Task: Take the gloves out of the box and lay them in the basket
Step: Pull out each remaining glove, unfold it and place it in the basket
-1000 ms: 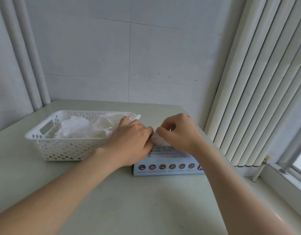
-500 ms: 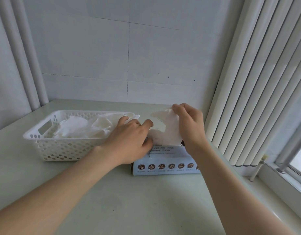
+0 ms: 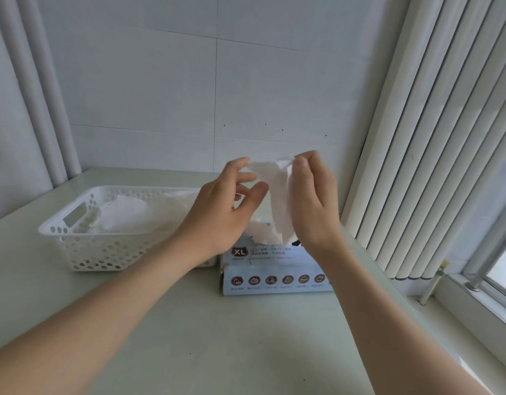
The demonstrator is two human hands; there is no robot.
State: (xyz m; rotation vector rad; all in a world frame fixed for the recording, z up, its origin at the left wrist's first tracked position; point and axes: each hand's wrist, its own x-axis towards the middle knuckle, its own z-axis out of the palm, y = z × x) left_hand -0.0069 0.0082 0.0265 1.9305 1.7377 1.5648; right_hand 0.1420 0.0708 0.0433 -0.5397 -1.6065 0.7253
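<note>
A thin white glove (image 3: 277, 195) hangs above the light blue glove box (image 3: 277, 269), its lower end still at the box's opening. My right hand (image 3: 311, 201) pinches the glove's upper right corner. My left hand (image 3: 226, 206) is raised beside it, fingertips at the upper left corner and the other fingers spread. Left of the box stands a white perforated basket (image 3: 103, 252) with several white gloves (image 3: 123, 215) piled in it.
Box and basket rest on a pale green table (image 3: 217, 337) set in a corner. Tiled wall stands behind, vertical white blinds (image 3: 434, 138) hang close on the right, and a window sill (image 3: 480, 306) runs along the right edge.
My right hand has pulled a glove up out of the box. My left hand has lifted off the box and come up to the glove's top edge.
</note>
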